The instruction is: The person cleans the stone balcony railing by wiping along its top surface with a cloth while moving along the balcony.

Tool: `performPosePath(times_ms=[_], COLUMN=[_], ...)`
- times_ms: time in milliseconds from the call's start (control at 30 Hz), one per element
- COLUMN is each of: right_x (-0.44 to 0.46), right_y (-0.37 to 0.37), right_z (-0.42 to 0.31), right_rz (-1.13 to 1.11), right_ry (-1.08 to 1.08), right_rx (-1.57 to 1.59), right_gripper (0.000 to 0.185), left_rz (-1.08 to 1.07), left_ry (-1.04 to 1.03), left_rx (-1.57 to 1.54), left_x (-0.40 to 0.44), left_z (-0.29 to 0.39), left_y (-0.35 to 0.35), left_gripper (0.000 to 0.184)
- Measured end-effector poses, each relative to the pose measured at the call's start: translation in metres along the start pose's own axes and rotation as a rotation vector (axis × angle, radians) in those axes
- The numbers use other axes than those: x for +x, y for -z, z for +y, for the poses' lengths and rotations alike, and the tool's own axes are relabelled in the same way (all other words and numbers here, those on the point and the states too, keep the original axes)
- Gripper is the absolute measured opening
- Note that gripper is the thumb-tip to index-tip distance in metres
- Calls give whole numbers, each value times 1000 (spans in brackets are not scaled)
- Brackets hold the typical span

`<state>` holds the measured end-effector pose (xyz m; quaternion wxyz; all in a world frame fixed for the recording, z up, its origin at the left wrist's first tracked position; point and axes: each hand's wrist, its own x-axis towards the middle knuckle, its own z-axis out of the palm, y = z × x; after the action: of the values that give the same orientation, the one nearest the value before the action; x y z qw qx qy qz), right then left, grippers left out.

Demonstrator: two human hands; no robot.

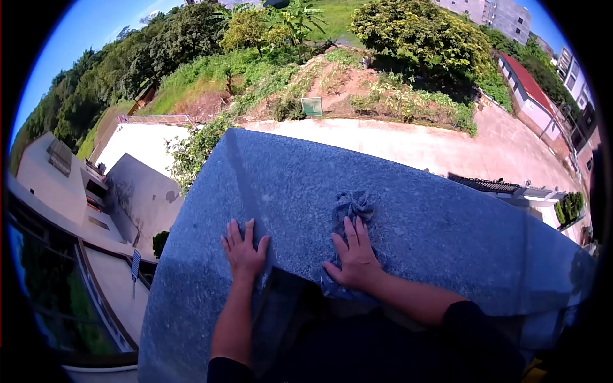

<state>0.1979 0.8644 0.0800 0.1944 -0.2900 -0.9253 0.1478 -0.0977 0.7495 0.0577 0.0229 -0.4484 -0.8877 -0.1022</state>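
between the left hand (pixel 245 253) and the right hand (pixel 355 258) there is a strip of stone slab (pixel 290 185) where a hand could pass. the crumpled cloth (pixel 353 204), under and ahead of the right hand, blocks the middle. to its right, the slab offers wide room; the person's body (pixel 377 345) closes the near side.

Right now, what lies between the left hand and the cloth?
A bare stretch of speckled slab separates the left hand from the cloth, in the head view.
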Motion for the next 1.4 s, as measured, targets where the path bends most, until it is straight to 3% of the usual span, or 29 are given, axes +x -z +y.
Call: performPosePath(times_ms=[333,533,867,1267,1400], right_x=[146,139,-77,-385,-460], right_y=[-106,-106,33,169,179], right_z=[-74,-64,35,205,264], right_rz=[95,121,158,385,605], right_ry=[290,283,-3,-759,-824], right_rx=[79,141,-44,-489,-239], right_gripper=[57,49,43,56,61], left_rz=[89,180,212,225,213], left_ry=[-38,-41,-27,-63,-79], left_rx=[-87,-79,-124,-49,-23], left_x=[4,5,-3,-4,-2], left_z=[-17,-19,-18,-18,-19], left_y=[-16,-24,-23,-23,-24], left_gripper=[60,54,53,50,51])
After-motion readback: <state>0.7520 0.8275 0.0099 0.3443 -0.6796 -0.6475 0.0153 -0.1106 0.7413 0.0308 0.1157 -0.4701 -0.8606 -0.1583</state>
